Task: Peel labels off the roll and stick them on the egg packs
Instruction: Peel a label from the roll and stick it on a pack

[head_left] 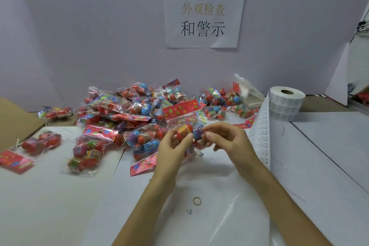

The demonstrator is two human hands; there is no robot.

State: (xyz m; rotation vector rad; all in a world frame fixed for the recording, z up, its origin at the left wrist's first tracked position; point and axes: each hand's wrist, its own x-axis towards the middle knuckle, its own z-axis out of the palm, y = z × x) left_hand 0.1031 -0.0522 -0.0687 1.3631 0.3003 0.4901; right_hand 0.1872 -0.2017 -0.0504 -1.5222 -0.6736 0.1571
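My left forearm (139, 207) and right forearm (283, 197) come up from the bottom edge and converge toward the middle. My left hand (171, 148) is raised with its thumb and curled fingers gripping the pack (184, 131) from the left. My right hand (231, 140) meets it from the other side, fingers bent, tips pinching the same pack. The two hands sit just beside each other.

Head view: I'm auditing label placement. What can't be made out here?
- Head view, pack: left hand and right hand grip it, fingers hiding any label.
- Head view, roll: print too small to read.
- Head view, red things at right edge: cut off by the frame, blurred.
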